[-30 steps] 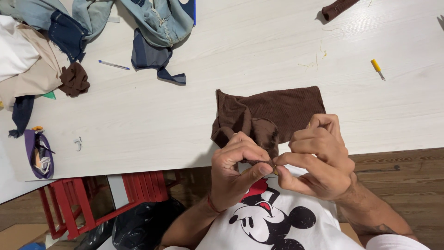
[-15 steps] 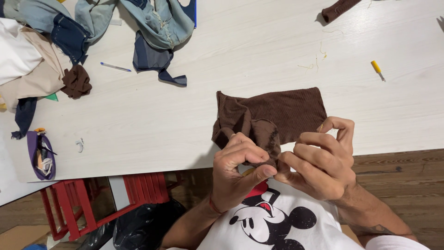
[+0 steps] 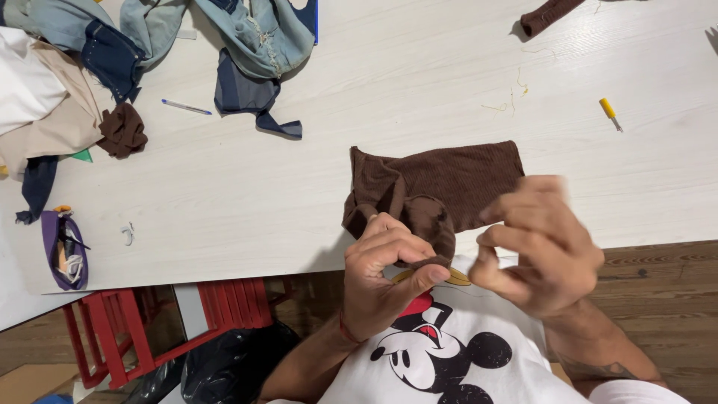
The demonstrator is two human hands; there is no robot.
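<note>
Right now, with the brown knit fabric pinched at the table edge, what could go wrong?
The left hand pinches only a corner of the brown ribbed knit fabric, which lies over the white table's edge, so it might slide off. The right hand is blurred and pinched shut near it; whatever it holds, possibly thread, could snag or tug the knit.

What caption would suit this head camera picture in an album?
Left hand pinches the edge of a brown knit cloth on a pale table; blurred right hand lifted beside it.
</note>
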